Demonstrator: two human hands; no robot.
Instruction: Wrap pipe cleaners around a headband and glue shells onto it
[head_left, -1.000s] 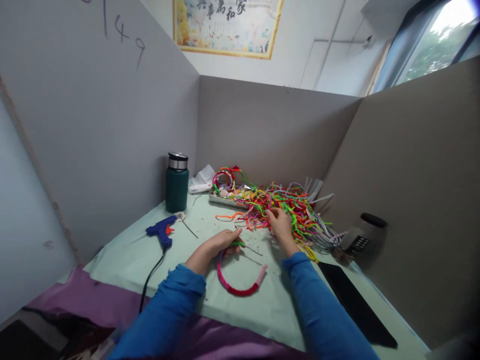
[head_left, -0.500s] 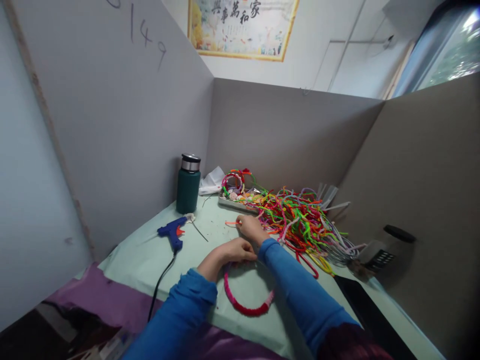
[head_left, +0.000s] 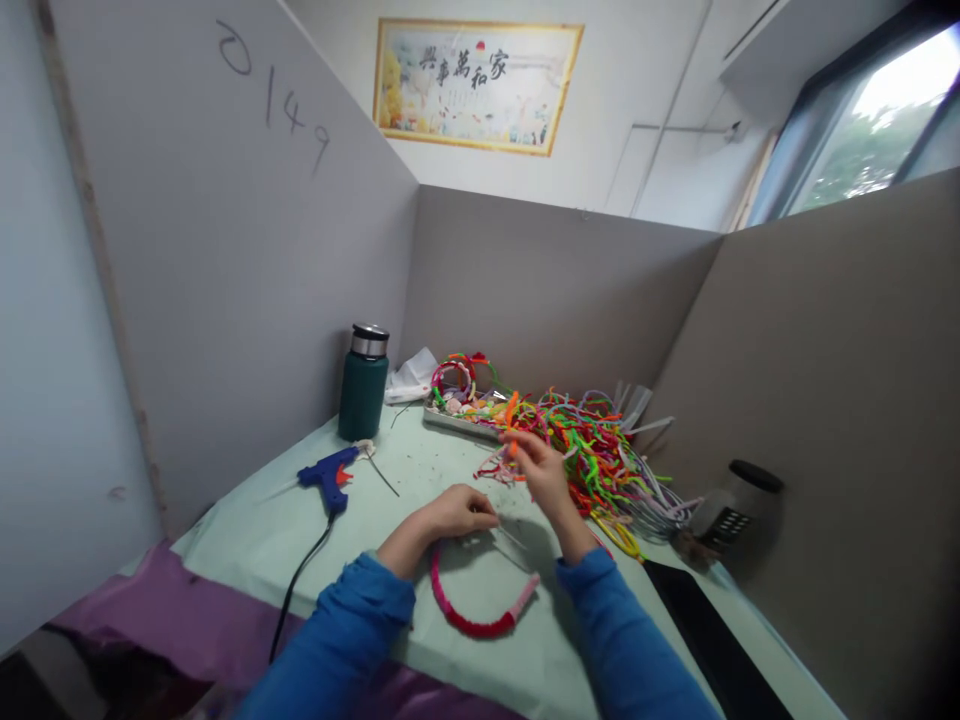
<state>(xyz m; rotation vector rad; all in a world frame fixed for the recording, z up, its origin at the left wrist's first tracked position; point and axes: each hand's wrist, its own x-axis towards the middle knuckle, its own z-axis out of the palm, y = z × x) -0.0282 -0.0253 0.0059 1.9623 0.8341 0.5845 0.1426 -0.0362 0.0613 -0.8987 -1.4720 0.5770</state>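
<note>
A hoop (head_left: 487,629) wrapped in red and pink fuzzy strands lies near the table's front edge, a bare thin stretch showing at its upper right. My left hand (head_left: 457,511) is closed at the hoop's upper end, fingertips pinched on it. My right hand (head_left: 541,474) is raised above the table, its fingers bent round an orange fuzzy strand (head_left: 513,408) that sticks up. Just left of that hand, pink and red strands (head_left: 499,465) rest on the table, beside the big pile of coloured pipe cleaners (head_left: 600,450).
A blue glue gun (head_left: 328,478) with a black cord lies at the left, near a green bottle (head_left: 364,385). Behind are a metal tray (head_left: 461,422) and white tissue (head_left: 412,378). A clear jar (head_left: 731,510) and a black strip (head_left: 705,630) are at the right.
My right hand has moved away from my left and lifted an orange strand upright. Pink and red strands now show beside it. The view has shifted, with more wall visible.
</note>
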